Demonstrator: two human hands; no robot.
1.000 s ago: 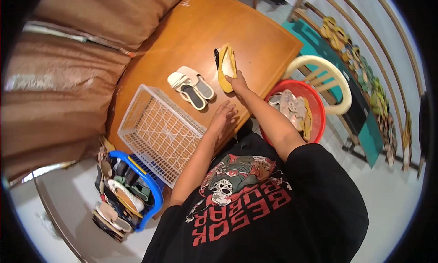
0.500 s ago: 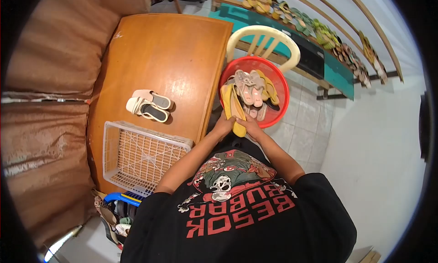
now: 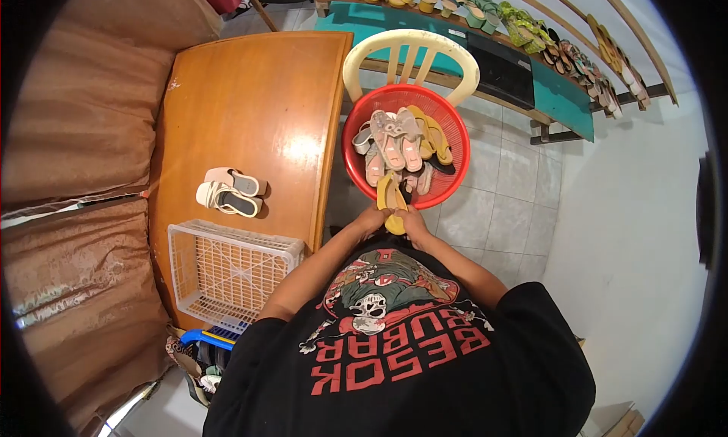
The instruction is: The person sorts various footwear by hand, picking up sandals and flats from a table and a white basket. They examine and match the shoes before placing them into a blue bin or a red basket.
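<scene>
A yellow flat shoe [image 3: 391,198] is held between my two hands, close to my body at the near rim of a red basket [image 3: 352,161]. My left hand [image 3: 371,219] closes on its left side and my right hand [image 3: 411,222] on its right side. Inside the basket lie several shoes, among them grey-and-pink sandals [image 3: 397,140] on top and yellow sandals [image 3: 435,136] at the right. The basket rests on a cream plastic chair [image 3: 413,43]. My fingertips are partly hidden by the shoe.
On the wooden table [image 3: 250,96] to the left are a pair of white-strapped sandals [image 3: 230,192] and a white plastic crate [image 3: 235,270]. A green bench [image 3: 561,107] and a rack of several sandals [image 3: 523,28] stand beyond the chair. More shoes [image 3: 199,369] lie at lower left.
The yellow shoe has tilted and been drawn slightly toward me, off the other shoes, and looks shorter. Both hands still hold it. The view has shifted a little.
</scene>
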